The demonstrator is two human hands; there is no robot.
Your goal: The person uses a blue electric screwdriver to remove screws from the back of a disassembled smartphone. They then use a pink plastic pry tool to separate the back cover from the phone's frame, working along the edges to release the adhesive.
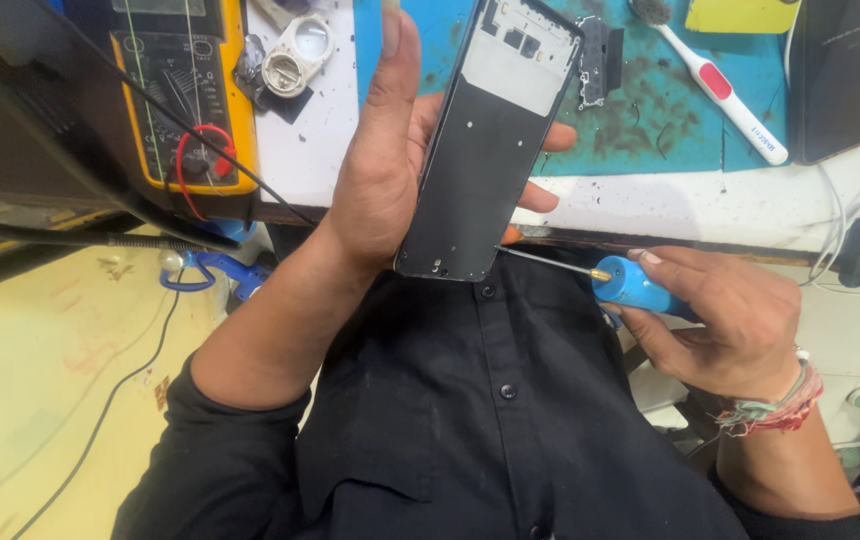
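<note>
1. Phone (485,150), back cover off, is held upright above the lap and in front of the bench edge (670,215). Its open rear faces the camera: a dark inner plate below, a pale panel near the top.
2. Left hand (390,160) grasps the phone from the left side, thumb up along that edge, fingertips (550,138) wrapping round from behind on the right.
3. Right hand (740,320) is clenched round a blue screwdriver (635,285). The thin shaft runs left, with the tip at the phone's lower right corner; whether it sits in a screw cannot be told.
4. Progress, as judged: the cover is already removed and a small dark part (598,55) lies loose on the teal mat (660,120), so disassembly looks partly done. The inner plate remains in place, and work at the bottom edge appears unfinished.
5. On the bench: a yellow multimeter (185,95) with red and black leads, a white round fitting (295,60), a white and red brush (725,95), and a dark device (840,75) at the right.
6. Hidden or unclear: the phone's front and top end are out of sight, the top being cut off by the frame. Screws along the bottom edge are too small to count. The multimeter's upper part is cropped.
</note>
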